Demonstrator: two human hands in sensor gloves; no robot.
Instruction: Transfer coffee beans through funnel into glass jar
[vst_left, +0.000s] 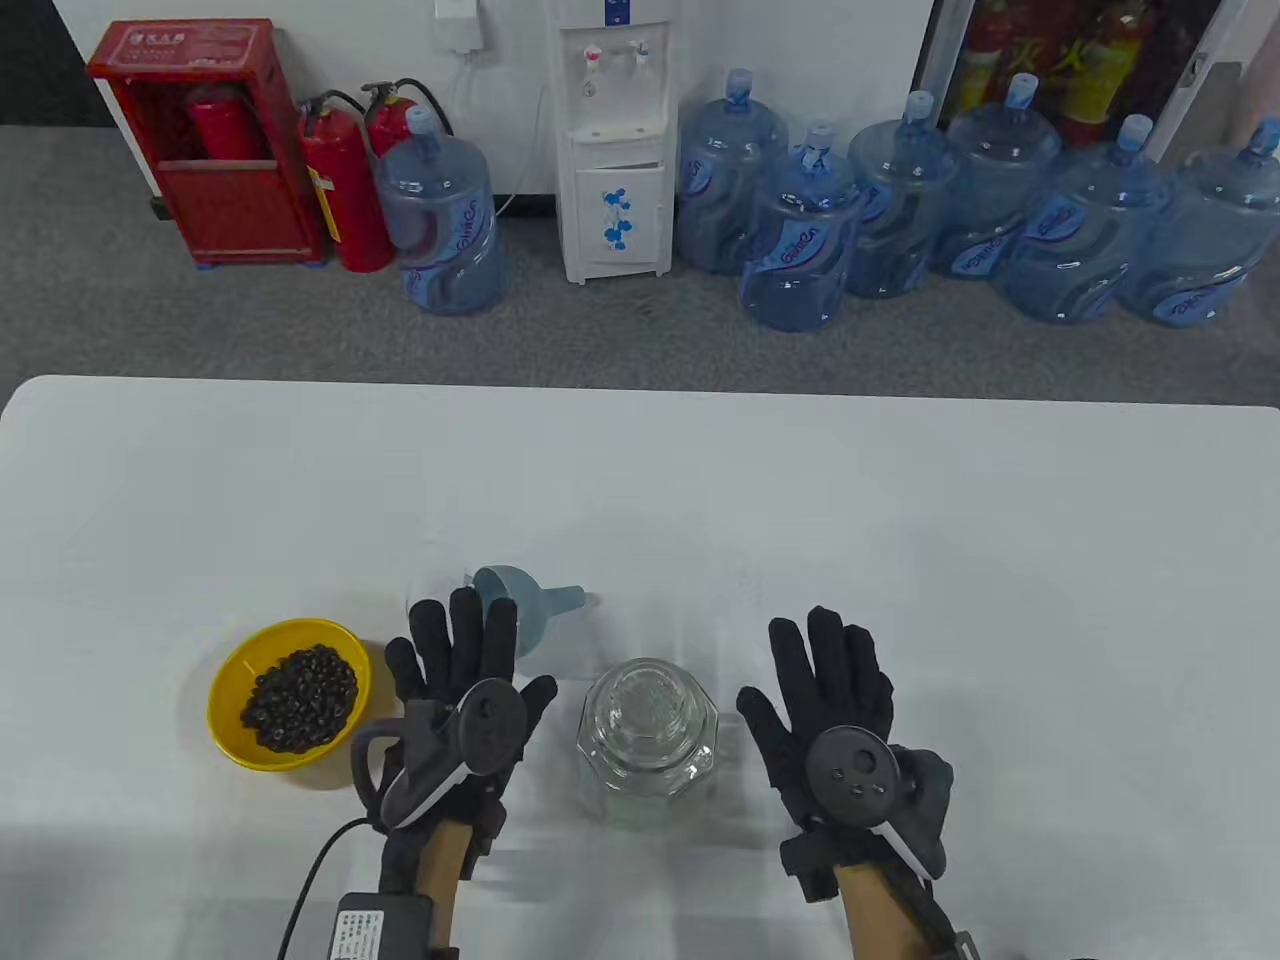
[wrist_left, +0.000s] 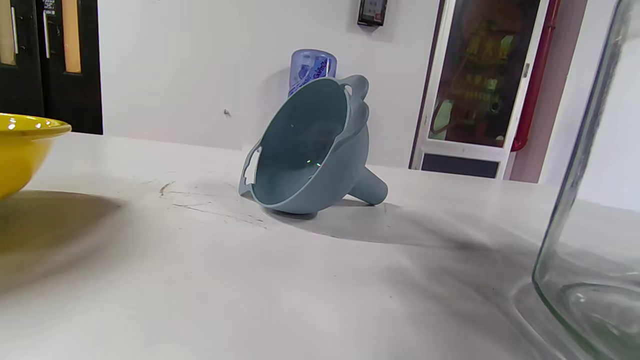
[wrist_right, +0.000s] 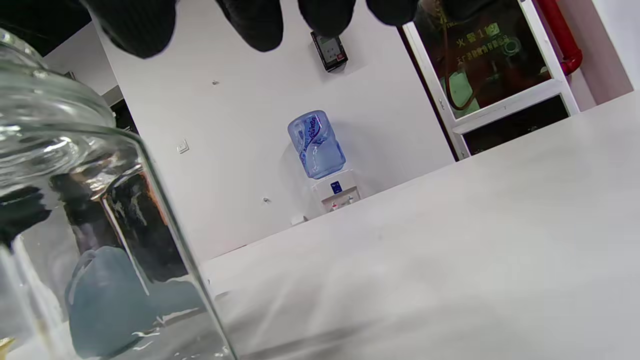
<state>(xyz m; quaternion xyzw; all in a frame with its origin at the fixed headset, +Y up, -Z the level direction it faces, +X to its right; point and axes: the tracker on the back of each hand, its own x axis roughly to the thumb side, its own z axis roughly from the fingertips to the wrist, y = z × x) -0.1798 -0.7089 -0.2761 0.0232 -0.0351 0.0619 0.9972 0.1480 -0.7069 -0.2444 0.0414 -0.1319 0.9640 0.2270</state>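
Observation:
A clear glass jar (vst_left: 647, 740) with a glass lid stands on the white table (vst_left: 900, 520) between my hands; its wall shows in the left wrist view (wrist_left: 590, 210) and in the right wrist view (wrist_right: 90, 215). A blue-grey funnel (vst_left: 512, 605) lies on its side behind my left hand, spout to the right, and shows in the left wrist view (wrist_left: 312, 150). A yellow bowl (vst_left: 288, 692) of dark coffee beans (vst_left: 300, 697) sits at the left. My left hand (vst_left: 462, 672) is spread flat and empty, its fingers over the funnel's near side. My right hand (vst_left: 828, 690) is spread and empty, right of the jar.
Beyond the table's far edge, water bottles (vst_left: 800, 240), a white dispenser (vst_left: 612, 150) and red fire extinguishers (vst_left: 345, 190) stand on the grey floor. A black cable (vst_left: 310, 890) runs from my left wrist off the bottom edge.

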